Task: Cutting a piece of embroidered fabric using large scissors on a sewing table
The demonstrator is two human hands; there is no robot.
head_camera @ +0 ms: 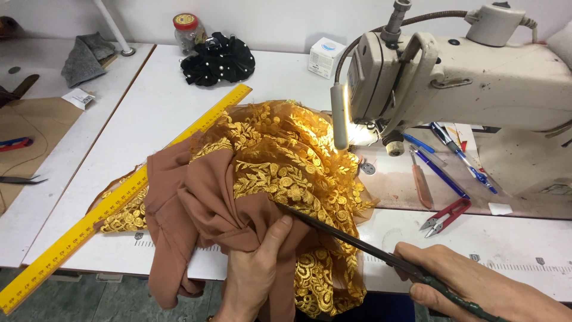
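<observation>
1. Our left hand [253, 271] has its fingers closed on a bunched fold of the brown fabric [190, 209], thumb on top near the front edge of the bench [167, 101]. We judge the pinch is there to keep the cloth gathered and taut at the spot where the blades meet it.

2. Our right hand [476, 283] is wrapped shut around the dark handles of the long scissors [357, 241], at the lower right of the view.

3. The long axis of the scissors runs on a diagonal, from the handles at lower right up to the tip at upper left. The tip points into the cloth just above our left thumb, where the brown fabric meets the gold embroidered net [292, 167].

4. The two fabrics lie heaped together mid-bench, part of them hanging over the front edge. The net spreads back toward the needle area of the sewing machine [453, 77], whose lamp [339, 116] lights it.

5. A yellow ruler [119, 200] lies diagonally under the left side of the heap, well clear of the blades.

6. To the right, on the machine bed, rest red thread snips [447, 216], several blue pens [453, 152] and a seam ripper [422, 182], all apart from the cloth.

7. Farther back sit a black beaded scrunchie [217, 59], a small white box [326, 56] and a red-lidded jar [187, 30].
</observation>
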